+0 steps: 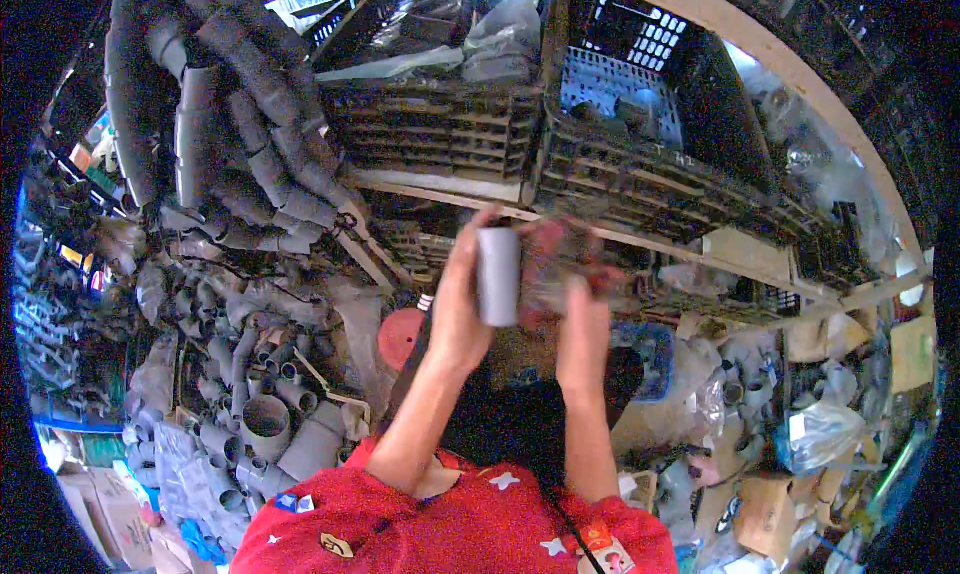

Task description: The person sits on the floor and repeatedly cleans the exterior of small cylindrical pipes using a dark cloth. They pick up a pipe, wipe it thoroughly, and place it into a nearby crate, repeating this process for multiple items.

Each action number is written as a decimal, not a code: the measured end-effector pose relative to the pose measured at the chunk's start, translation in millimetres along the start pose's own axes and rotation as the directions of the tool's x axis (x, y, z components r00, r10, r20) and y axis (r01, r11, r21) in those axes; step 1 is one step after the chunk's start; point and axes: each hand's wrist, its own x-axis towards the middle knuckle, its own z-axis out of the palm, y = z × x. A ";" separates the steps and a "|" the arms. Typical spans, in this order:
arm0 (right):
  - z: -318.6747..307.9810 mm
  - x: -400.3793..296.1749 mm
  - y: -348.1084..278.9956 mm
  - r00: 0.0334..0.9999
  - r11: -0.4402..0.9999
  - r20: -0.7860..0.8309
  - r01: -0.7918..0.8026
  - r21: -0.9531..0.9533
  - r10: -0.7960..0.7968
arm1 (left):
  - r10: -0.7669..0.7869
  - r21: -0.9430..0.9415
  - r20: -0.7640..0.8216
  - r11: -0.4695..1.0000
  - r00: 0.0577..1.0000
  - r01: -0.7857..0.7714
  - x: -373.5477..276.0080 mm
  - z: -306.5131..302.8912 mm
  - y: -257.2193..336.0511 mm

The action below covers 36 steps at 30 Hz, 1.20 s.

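Note:
A short grey plastic pipe piece (499,278) stands out in front of the chest, with my left hand (465,296) closed around its left side. To its right is my right hand (583,311), blurred by motion, at a reddish, blurred object (562,263) whose kind I cannot make out. Whether the fingers grip that object is not clear. Both forearms reach forward from a red patterned shirt.
Long grey pipes (199,139) lean at the upper left. Many pipe fittings (266,424) lie at the lower left. A slatted rack (450,135) spans the front. A red round stool (401,340), a blue crate (660,360) and a cardboard box (765,515) stand around.

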 end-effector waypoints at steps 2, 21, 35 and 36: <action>24.9 -4.8 -4.3 0.948 0.948 -0.018 0.318 -0.015 -0.318 | 0.035 0.083 0.036 0.996 0.999 -0.038 -4.8 5.6 -21.5; -7.3 6.1 -5.7 0.979 0.701 -0.201 0.133 0.701 0.015 | -0.093 0.004 0.077 0.996 0.993 0.092 -4.2 5.6 -38.3; 20.6 -12.1 -8.0 0.958 0.935 -0.229 0.233 0.267 -0.173 | -0.032 0.256 0.127 0.967 0.991 -0.002 -5.9 9.9 -31.0; 19.7 -8.7 -2.3 0.943 0.921 -0.308 0.227 0.316 -0.126 | 0.009 0.336 0.088 0.941 0.996 -0.039 -5.3 12.9 -33.4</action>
